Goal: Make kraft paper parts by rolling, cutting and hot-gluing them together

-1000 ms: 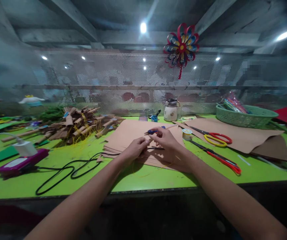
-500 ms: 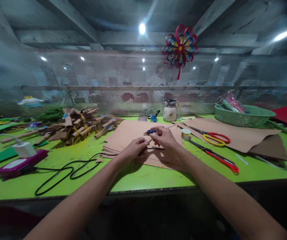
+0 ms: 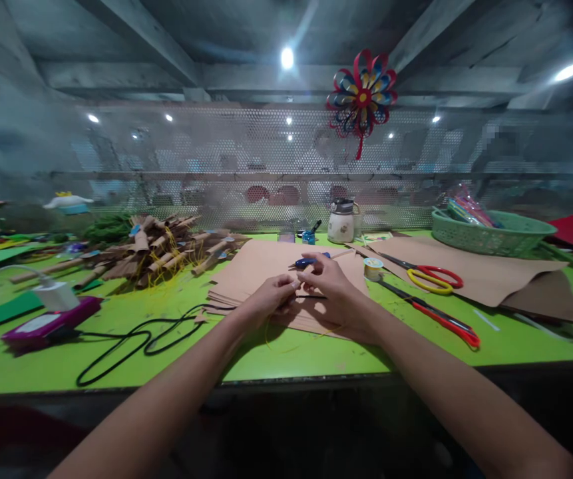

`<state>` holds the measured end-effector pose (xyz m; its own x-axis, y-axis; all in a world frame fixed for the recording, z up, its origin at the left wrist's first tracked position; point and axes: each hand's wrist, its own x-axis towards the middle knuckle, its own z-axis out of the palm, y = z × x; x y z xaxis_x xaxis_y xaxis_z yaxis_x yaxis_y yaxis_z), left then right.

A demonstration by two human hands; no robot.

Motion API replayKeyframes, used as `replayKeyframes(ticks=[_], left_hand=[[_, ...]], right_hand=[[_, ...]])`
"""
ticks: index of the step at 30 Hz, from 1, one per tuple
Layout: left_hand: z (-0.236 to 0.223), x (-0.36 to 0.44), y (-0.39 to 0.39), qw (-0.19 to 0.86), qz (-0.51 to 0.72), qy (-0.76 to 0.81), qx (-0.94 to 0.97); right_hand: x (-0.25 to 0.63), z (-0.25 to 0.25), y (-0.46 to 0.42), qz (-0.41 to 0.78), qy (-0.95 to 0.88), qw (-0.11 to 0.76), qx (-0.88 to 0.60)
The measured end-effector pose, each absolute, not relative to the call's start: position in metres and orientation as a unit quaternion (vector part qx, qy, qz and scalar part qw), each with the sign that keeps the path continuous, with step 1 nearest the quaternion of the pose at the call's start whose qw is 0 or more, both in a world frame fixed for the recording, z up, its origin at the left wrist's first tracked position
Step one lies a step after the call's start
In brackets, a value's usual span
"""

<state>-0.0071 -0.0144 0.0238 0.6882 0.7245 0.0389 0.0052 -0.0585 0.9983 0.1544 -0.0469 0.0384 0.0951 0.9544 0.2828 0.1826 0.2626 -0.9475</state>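
1. Meeting over the stack of brown paper [image 3: 246, 263], the left hand [image 3: 277, 293] and right hand [image 3: 330, 276] bring their fingertips nearly together, close to the middle of the counter's [image 3: 316, 364] near edge.

2. The left hand is partly closed, thumb against forefinger. The right hand is looser, its fingers curled and slightly spread. I can't tell from here whether either pinches something thin.

3. A blue-handled tool [image 3: 306, 263] sits just beyond the fingertips, above or on the paper. Its long axis runs roughly side to side, the pointed tip toward the left and the handle toward the right. The right hand is nearer and its fingers partly cover the handle; whether it grips it, I can't tell.

4. Yellow thread [image 3: 286, 350] curls between the paper's near side and the counter's near edge. A black cord [image 3: 141, 326] loops left of the stack, by a purple box [image 3: 51, 324].

5. To the right, a small spool [image 3: 373, 269] sits beside the stack, with scissors [image 3: 436, 278] and a red-handled tool [image 3: 448, 322] beyond it. A strip of green surface shows between the stack and the near edge, while brown rolls [image 3: 164, 249] crowd the far left side.
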Motion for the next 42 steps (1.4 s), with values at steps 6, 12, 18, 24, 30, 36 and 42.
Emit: replayKeyframes(ticks=[6,12,18,24,30,36,42], left_hand=[[0.028,-0.008,-0.016,0.666,0.256,0.263,0.649],[0.036,-0.012,-0.020,0.713,0.217,0.266,0.612],[0.033,-0.013,-0.015,0.737,0.171,0.288,0.587],[0.027,-0.014,-0.011,0.747,0.164,0.280,0.581],[0.033,-0.016,-0.018,0.759,0.189,0.247,0.572],[0.037,-0.013,-0.022,0.743,0.227,0.270,0.569],[0.033,-0.014,-0.021,0.765,0.179,0.232,0.573]], right_hand=[[0.160,0.037,-0.042,0.389,-0.570,0.569,-0.447],[0.166,0.034,-0.037,0.372,-0.563,0.576,-0.462],[0.173,0.033,-0.031,0.316,-0.549,0.592,-0.498],[0.177,0.027,-0.026,0.284,-0.564,0.589,-0.504],[0.176,0.030,-0.028,0.265,-0.585,0.598,-0.480],[0.177,0.033,-0.030,0.226,-0.590,0.607,-0.483],[0.179,0.033,-0.028,0.219,-0.622,0.595,-0.459]])
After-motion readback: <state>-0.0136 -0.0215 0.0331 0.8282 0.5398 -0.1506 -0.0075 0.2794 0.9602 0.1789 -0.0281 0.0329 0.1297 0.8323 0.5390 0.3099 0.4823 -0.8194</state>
